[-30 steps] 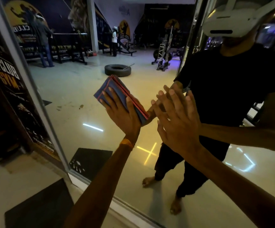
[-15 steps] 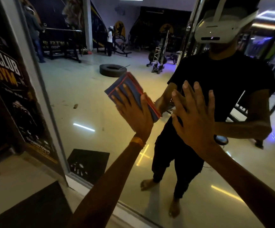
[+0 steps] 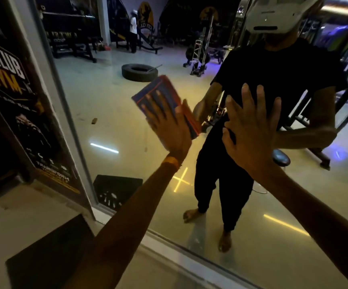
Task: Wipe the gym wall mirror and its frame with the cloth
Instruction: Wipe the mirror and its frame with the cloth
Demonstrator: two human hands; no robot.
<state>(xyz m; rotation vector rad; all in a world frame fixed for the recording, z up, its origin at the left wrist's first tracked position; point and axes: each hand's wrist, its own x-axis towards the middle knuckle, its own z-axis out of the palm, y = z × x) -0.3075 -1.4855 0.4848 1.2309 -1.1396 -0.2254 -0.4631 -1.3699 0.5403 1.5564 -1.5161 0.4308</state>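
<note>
A large wall mirror [image 3: 110, 113] fills the view, with a pale metal frame [image 3: 64, 105] down its left side and along the bottom. My left hand [image 3: 167, 124] lies flat, fingers straight, and presses a folded blue cloth with red edging [image 3: 162, 88] against the glass. To its right, my right hand [image 3: 250, 132] rests open on the mirror with its fingers spread. My reflection in black clothes stands behind both hands.
A dark gym poster [image 3: 12, 97] hangs on the wall left of the frame. A dark floor mat [image 3: 48, 255] lies below it on the pale floor. The mirror reflects a tyre [image 3: 138, 72], gym machines and a distant person.
My left hand has slid the cloth up and to the right across the glass. My right hand has shifted up the mirror and spread its fingers wider.
</note>
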